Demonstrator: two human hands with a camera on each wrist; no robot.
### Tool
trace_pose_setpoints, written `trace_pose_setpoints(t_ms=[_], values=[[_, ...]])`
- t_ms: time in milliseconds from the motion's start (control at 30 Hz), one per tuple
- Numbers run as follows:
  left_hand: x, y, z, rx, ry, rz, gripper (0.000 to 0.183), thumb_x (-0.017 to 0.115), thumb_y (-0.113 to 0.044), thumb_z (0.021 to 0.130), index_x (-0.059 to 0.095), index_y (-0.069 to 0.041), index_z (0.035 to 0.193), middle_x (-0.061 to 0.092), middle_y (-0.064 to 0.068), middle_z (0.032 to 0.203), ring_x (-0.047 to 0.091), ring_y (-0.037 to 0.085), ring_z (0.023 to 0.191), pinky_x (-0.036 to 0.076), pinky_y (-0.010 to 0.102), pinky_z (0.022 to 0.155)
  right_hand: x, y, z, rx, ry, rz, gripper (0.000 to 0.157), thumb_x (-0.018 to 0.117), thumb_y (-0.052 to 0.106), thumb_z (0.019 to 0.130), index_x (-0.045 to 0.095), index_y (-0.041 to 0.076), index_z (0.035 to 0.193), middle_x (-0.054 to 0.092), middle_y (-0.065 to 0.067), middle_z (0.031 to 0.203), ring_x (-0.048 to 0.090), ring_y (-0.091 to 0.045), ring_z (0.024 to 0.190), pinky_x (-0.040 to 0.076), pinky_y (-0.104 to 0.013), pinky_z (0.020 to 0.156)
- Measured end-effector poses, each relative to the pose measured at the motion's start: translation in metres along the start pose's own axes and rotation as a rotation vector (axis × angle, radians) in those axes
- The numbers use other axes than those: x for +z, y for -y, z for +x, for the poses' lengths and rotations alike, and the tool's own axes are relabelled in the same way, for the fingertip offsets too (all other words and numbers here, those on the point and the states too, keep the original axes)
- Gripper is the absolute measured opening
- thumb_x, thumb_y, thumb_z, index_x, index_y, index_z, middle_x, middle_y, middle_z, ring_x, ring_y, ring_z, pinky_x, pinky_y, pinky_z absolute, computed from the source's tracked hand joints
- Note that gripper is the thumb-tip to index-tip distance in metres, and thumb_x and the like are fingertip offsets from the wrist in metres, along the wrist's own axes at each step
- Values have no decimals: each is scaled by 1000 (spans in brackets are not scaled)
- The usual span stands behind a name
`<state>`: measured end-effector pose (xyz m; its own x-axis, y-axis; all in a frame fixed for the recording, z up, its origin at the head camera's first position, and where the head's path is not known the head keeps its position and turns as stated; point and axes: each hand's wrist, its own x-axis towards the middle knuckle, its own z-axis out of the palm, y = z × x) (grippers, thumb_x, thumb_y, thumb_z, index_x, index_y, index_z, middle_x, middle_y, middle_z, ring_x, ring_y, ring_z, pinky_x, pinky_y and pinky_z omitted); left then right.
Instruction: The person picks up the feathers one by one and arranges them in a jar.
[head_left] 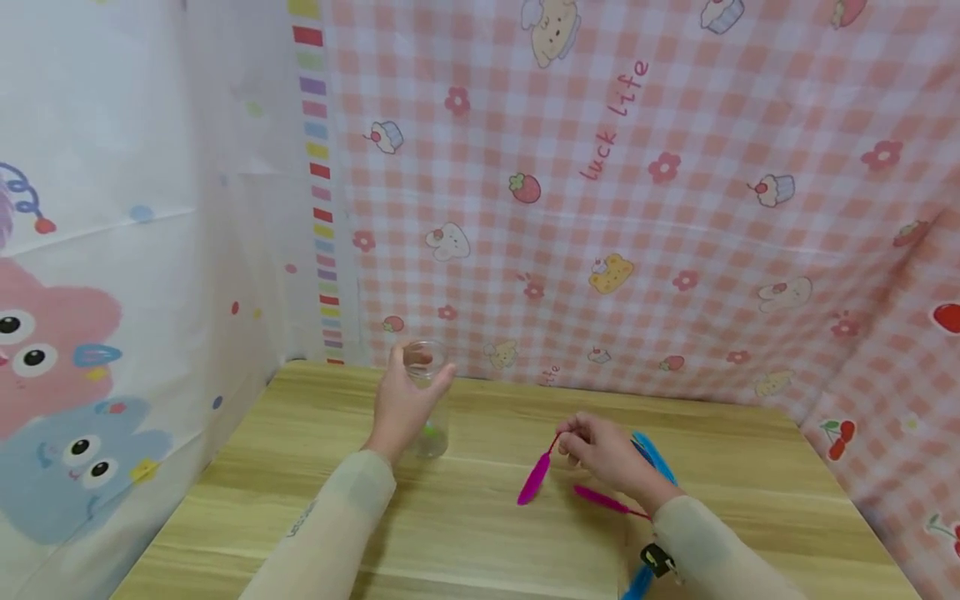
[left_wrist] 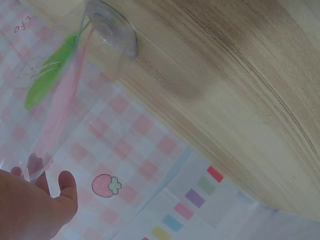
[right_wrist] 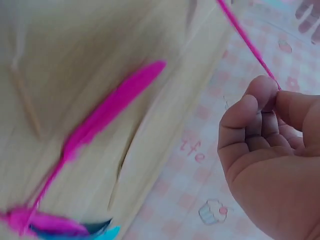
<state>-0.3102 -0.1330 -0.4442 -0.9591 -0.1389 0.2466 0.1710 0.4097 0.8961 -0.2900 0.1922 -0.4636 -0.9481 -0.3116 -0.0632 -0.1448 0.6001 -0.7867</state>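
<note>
My left hand [head_left: 403,408] grips a tall clear container [head_left: 433,446] near its rim, thumb on one side and fingers on the other. Through its wall, the left wrist view shows a green feather [left_wrist: 50,75] and a pale pink feather [left_wrist: 62,105]. To the right, my right hand [head_left: 603,454] pinches the thin stem of a magenta feather [head_left: 534,479] between thumb and fingertip, with its vane hanging down to the left. Below that hand, a second magenta feather [head_left: 600,500] lies on the table.
Blue feathers [head_left: 654,457] lie beyond the right wrist, and another blue piece [head_left: 637,582] shows beneath the right forearm. The wood-grain table [head_left: 480,533] meets a pink checked cloth [head_left: 480,150] at the back. A white printed cloth [head_left: 225,333] hangs at left.
</note>
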Motion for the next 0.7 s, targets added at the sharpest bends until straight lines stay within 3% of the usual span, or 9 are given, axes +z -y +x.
trace_pose_setpoints(t_ms=[133,467,567,700], values=[[2,0,0,1,0,-2,74,75,-55,96,42,-18,151,63,6,141,59,29,134,51,54,111,12,-2,5,-17,-5,-70,10,62,14,109,70,8,111,74,-6,97,66,-14,82,56,-27,69],[4,-1,2,37,-4,-13,72,75,-54,96,44,-16,149,64,4,137,60,29,131,54,53,107,14,3,6,9,-42,-171,10,65,13,107,71,9,113,71,0,100,59,-15,86,55,-30,76],[4,1,2,29,-3,-8,73,76,-54,96,43,-16,149,64,4,137,60,29,130,54,53,107,15,3,5,-34,-4,-248,12,69,12,104,72,9,115,74,-1,106,64,-15,93,59,-35,83],[2,3,1,16,-8,-6,74,76,-55,96,43,-17,150,63,3,137,60,29,131,54,53,108,22,3,5,-124,102,-356,27,77,14,99,72,9,125,76,-6,123,70,-28,115,59,-51,100]])
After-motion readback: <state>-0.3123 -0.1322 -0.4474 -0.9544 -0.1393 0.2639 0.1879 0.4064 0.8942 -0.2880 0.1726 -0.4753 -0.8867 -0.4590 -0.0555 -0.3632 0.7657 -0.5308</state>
